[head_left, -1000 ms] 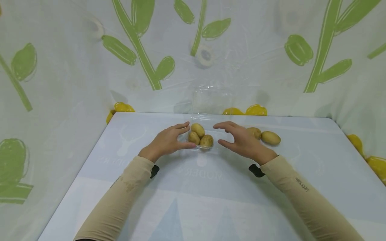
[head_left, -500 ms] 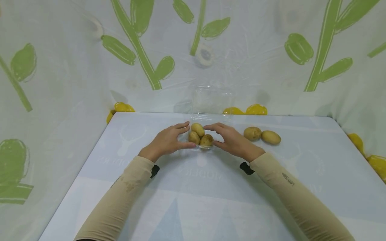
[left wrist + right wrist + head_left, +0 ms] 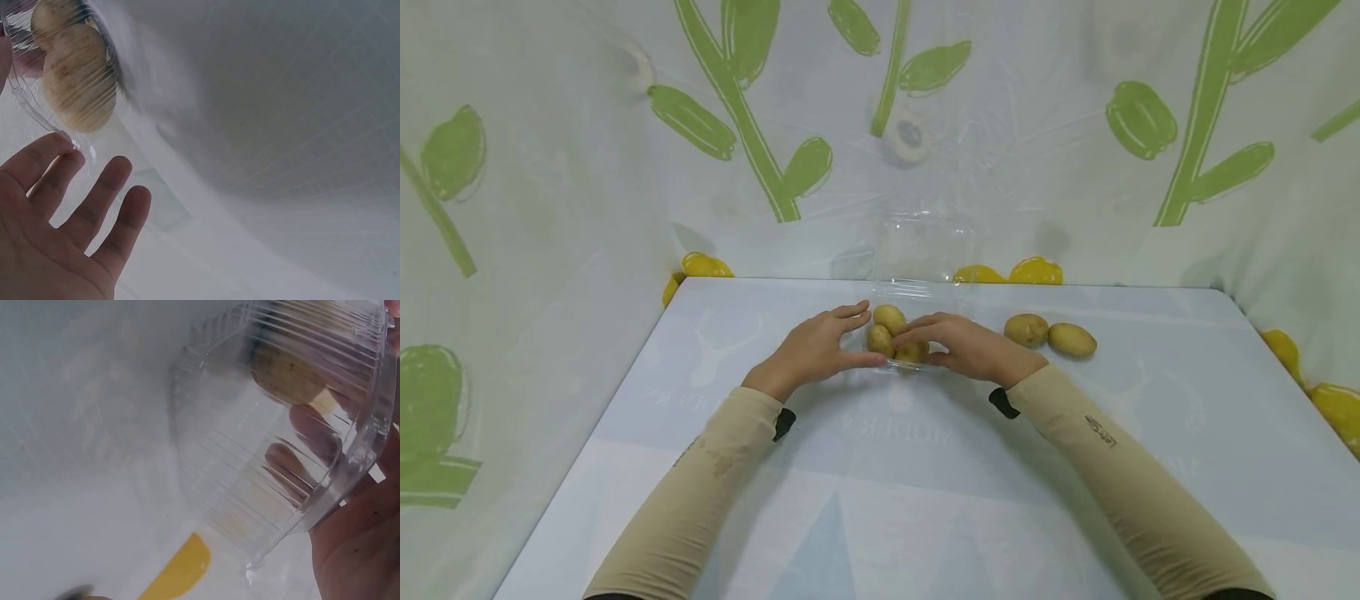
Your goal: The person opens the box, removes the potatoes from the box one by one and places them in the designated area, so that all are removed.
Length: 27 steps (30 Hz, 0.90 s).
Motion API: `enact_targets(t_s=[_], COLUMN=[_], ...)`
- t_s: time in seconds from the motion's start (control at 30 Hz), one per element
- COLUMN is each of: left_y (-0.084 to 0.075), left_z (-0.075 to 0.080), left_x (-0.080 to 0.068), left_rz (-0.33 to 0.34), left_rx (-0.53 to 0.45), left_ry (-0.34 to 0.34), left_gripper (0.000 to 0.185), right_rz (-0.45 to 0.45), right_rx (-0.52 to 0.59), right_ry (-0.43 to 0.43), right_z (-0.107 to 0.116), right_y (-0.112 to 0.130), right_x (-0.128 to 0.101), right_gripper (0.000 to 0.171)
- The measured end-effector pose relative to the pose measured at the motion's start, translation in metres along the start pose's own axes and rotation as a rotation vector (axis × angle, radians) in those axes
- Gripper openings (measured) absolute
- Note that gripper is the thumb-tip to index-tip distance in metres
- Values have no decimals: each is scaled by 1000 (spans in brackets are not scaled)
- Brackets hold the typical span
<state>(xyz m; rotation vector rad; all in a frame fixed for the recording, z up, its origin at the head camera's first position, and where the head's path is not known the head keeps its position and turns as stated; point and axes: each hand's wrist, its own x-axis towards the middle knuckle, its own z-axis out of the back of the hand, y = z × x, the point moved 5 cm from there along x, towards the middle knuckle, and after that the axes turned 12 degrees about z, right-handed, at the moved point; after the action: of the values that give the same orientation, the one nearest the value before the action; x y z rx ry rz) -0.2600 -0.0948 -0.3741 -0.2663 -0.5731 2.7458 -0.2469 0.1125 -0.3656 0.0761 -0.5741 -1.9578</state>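
My table [image 3: 880,500] is big and pale, with a leafy green and white sheet hanging behind it. In the middle of the table sits a clear plastic box [image 3: 925,293], and its see-through lid [image 3: 925,242] stands up at the back, away from me. My left hand [image 3: 815,354] is at the left side of the box, fingers fairly straight and spread, with the thumb low at the near edge; from my left wrist I can see the fingers [image 3: 94,206] open beside the clear wall and wrapped round nothing. My right hand [image 3: 964,346] comes in from the right and lies over the box, fingers curled down at the potatoes [image 3: 889,330] inside. I cannot tell if it really has hold of one, or just of the box; from my right wrist the finger shapes show through the ribbed plastic. So the box lies right between my two hands, straight ahead of me, and the right hand is the closer one, already on top of it. Two more potatoes [image 3: 1049,333] lie side by side on the table just to the right, near my right arm and well away from my left.
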Motion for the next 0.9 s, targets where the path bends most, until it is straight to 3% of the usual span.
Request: enact_targets(t_s=[0.17, 0.4, 0.9], left_y=[0, 0, 1], left_z=[0, 1, 0], left_x=[0, 0, 1], left_rz=[-6, 3, -4], left_rx=[-5, 2, 2], left_ry=[2, -4, -21], left_gripper=[92, 93, 92], right_rz=[-5, -75, -130], right_rx=[-26, -57, -23], right_ry=[32, 4, 2], right_z=[0, 0, 0], right_y=[1, -6, -10], right_x=[3, 0, 0], right_gripper=[43, 39, 38])
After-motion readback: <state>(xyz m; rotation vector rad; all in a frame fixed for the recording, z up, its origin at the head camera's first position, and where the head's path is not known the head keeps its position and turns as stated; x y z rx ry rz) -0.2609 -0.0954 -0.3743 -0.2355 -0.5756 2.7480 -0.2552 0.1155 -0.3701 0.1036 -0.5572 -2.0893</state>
